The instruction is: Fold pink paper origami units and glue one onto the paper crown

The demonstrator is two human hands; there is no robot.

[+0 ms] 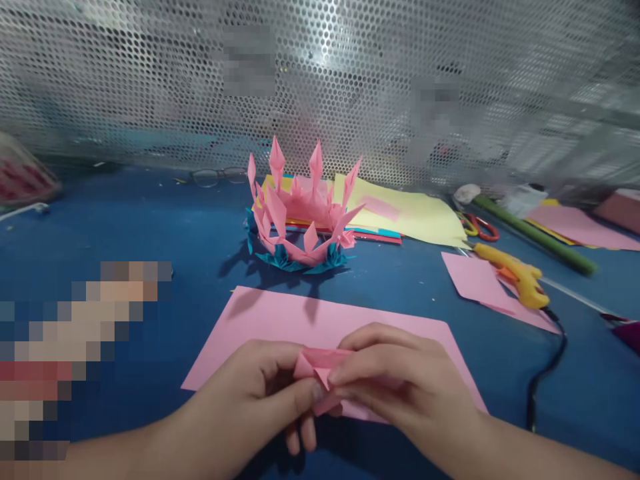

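Observation:
A small folded piece of pink paper (320, 363) is held between both hands, low in the middle of the view. My left hand (270, 387) pinches its left side, thumb in front and fingers behind. From the right, my right hand (400, 373) grips its other side between thumb and fingertips. Under and behind the hands lies a large flat pink sheet (300, 313). Beyond that stands a folded-paper crown (305, 247), with pink pointed pieces rising from a ring and blue paper shapes round its base. My fingers hide part of the folded piece.
To the right, a yellow glue gun (520, 273) with a black cord rests on pink paper (470, 273). Scissors (483, 227), a green roll (535, 235) and yellow sheets (420, 213) lie farther back. Glasses (215, 176) sit before the perforated metal panel (175, 80). A pixelated area covers the left.

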